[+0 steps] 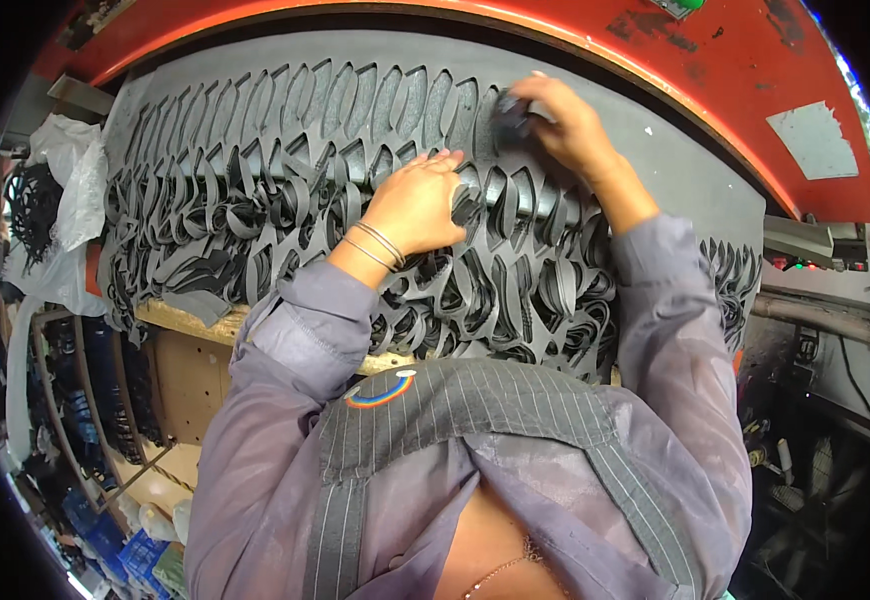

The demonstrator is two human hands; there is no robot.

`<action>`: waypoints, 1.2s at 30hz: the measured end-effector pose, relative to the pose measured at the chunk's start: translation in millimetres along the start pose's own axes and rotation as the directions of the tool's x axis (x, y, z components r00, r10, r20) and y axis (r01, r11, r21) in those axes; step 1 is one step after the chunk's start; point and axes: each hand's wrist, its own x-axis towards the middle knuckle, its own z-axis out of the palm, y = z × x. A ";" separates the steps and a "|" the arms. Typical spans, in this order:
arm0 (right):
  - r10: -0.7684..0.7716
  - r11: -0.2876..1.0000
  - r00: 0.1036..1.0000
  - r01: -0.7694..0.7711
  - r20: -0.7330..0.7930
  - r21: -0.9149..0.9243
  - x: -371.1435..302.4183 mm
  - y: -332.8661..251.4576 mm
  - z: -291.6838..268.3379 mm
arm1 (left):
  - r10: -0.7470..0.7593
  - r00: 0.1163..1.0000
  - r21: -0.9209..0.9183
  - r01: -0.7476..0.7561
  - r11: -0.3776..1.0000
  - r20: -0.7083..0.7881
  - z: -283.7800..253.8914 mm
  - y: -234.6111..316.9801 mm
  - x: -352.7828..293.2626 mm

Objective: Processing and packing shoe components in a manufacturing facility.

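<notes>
We should steady the cut grey sheet with our left hand, its grip unclear, while our right hand clamps the dark bundle.

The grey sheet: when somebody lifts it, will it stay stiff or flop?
The sheet would likely flop: its rows of openings leave narrow bands between them. Its near part might snag, since curled strips crowd there.
</notes>
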 end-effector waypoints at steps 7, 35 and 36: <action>0.526 0.632 0.848 -0.348 -0.054 0.692 -36.0 -133.8 -16.1 | -0.426 0.881 -0.920 -0.024 0.392 -0.205 -44.6 39.4 -35.5; -0.025 0.996 0.785 -0.034 0.619 0.083 179.1 -333.4 228.0 | -0.941 0.316 -0.936 -0.280 -0.215 0.122 -107.4 -37.6 -390.3; -0.049 0.999 0.817 0.034 0.574 0.038 188.0 -332.4 242.4 | -0.942 0.317 -0.924 -0.316 -0.217 0.112 -108.7 -44.9 -397.1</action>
